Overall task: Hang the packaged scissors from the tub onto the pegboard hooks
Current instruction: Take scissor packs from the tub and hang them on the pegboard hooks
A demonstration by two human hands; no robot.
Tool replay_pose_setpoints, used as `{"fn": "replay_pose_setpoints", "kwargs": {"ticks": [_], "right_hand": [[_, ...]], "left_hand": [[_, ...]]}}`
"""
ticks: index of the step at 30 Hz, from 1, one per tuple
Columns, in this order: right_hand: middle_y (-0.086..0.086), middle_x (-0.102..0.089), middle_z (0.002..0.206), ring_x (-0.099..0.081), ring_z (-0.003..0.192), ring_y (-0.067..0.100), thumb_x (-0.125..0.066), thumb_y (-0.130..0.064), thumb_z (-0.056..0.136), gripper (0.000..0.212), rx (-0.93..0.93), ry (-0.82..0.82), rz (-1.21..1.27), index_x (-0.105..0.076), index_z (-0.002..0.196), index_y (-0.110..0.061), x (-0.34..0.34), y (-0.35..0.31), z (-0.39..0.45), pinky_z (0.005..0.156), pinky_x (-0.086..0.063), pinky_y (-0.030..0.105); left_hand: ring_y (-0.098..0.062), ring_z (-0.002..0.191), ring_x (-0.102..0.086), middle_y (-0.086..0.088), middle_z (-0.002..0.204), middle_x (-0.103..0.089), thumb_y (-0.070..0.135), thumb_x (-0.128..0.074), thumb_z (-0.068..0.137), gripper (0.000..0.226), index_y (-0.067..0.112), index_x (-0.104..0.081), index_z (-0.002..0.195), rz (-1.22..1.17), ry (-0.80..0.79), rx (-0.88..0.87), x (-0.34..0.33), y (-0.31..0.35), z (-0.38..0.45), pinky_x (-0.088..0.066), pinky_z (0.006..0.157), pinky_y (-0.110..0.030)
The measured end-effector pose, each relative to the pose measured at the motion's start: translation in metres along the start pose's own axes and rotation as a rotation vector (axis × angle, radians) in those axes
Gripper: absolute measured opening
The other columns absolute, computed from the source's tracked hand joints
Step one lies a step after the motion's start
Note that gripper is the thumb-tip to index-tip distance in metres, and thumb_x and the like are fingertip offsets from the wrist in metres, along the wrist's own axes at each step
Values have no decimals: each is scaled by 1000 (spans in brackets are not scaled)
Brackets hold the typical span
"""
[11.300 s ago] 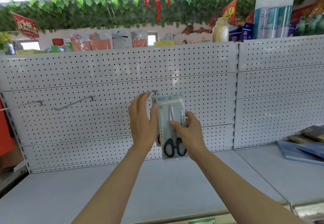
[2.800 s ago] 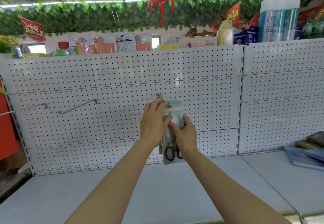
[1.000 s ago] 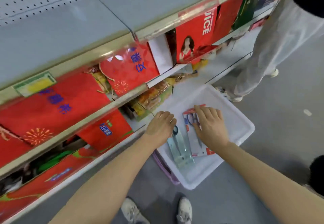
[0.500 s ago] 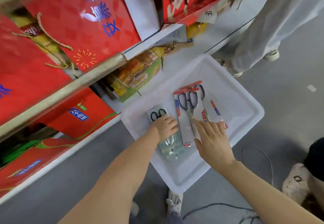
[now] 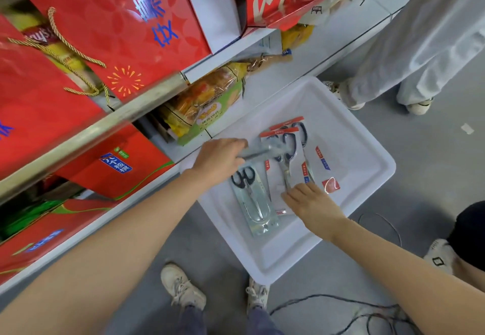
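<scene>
Left hand [image 5: 219, 160] grips one blurred scissors pack [image 5: 265, 151] over the tub [image 5: 367, 156]; right hand [image 5: 313, 205], fingers straight, presses another pack [image 5: 282, 161]. Advised: lift by the hang-hole end

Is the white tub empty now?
No. The tub holds several scissors packs, one lifted by the left hand.
</scene>
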State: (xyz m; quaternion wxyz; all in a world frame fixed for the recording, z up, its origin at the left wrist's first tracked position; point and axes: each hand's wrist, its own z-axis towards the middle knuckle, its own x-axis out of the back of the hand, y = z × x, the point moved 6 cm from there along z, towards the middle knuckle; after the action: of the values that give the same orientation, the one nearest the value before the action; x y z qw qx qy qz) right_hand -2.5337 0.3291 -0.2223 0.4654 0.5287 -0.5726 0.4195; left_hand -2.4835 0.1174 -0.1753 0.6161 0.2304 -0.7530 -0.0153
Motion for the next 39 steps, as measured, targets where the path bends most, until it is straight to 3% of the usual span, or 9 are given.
{"fn": "replay_pose_setpoints", "kwargs": {"ticks": [5, 8, 12, 17, 20, 23, 27, 31, 39], "right_hand": [[5, -63, 124, -55, 119, 31, -80, -20, 72, 55, 493, -269, -298, -62, 124, -14, -50, -43, 39, 101, -45, 45], [-3, -51, 146, -38, 140, 29, -84, -29, 66, 72, 680, -337, -390, -59, 133, -27, -60, -56, 70, 115, -26, 50], [0, -50, 146, -38, 140, 31, -76, -22, 75, 65, 800, -310, -520, -53, 136, -25, -54, -67, 97, 117, -24, 51], [-1, -65, 106, -59, 109, 27, -76, -22, 72, 34, 839, -268, -566, -62, 103, -21, -42, -69, 121, 112, -34, 47], [9, -59, 117, -55, 109, 31, -68, -14, 83, 34, 884, -280, -538, -53, 113, -12, -38, -76, 125, 97, -44, 46], [3, -66, 96, -63, 88, 26, -66, -10, 81, 22, 862, -282, -443, -60, 102, -13, -27, -74, 130, 77, -48, 35], [11, -68, 107, -60, 102, 31, -50, -1, 92, 27, 738, -399, -299, -56, 118, -6, -3, -64, 135, 86, -45, 40], [16, -65, 110, -64, 97, 35, -52, -20, 96, 33, 334, -450, -19, -45, 126, -7, 45, -40, 142, 69, -38, 33], [8, -70, 88, -60, 71, 16, -84, -21, 73, 30, -530, -79, 1163, -69, 95, -7, 170, 13, 132, 61, -44, 24]], "left_hand": [[-11, 84, -66, 1, 101, -75, 19, -78, 78, 29, 13, -71, 106, -690, 333, 397, 41, -34, -44, -53, 72, -23], [-12, 86, -71, 9, 93, -75, 21, -77, 68, 28, 26, -72, 95, -1038, 442, 516, 41, -48, -75, -59, 82, -39], [-9, 91, -72, 11, 96, -76, 8, -78, 77, 31, 31, -71, 96, -1162, 549, 566, 40, -59, -105, -59, 82, -34], [-2, 87, -72, 14, 96, -76, 4, -76, 81, 31, 27, -71, 102, -1246, 635, 620, 41, -70, -129, -55, 70, -18], [-4, 88, -72, 11, 99, -76, 5, -76, 81, 31, 24, -71, 106, -1259, 662, 648, 44, -75, -140, -56, 71, -20], [-11, 94, -72, 7, 104, -76, 5, -75, 82, 33, 19, -71, 112, -1246, 689, 663, 52, -81, -151, -58, 79, -30], [-12, 100, -71, 3, 115, -73, 4, -72, 85, 39, 14, -67, 123, -1262, 731, 651, 67, -83, -164, -59, 77, -26], [-13, 95, -72, 4, 107, -76, 2, -69, 86, 35, 13, -68, 119, -1322, 756, 667, 87, -76, -179, -59, 78, -29], [-19, 93, -73, -1, 104, -76, 8, -70, 88, 26, 16, -71, 112, -1355, 874, 752, 139, -71, -232, -60, 77, -36]]}}
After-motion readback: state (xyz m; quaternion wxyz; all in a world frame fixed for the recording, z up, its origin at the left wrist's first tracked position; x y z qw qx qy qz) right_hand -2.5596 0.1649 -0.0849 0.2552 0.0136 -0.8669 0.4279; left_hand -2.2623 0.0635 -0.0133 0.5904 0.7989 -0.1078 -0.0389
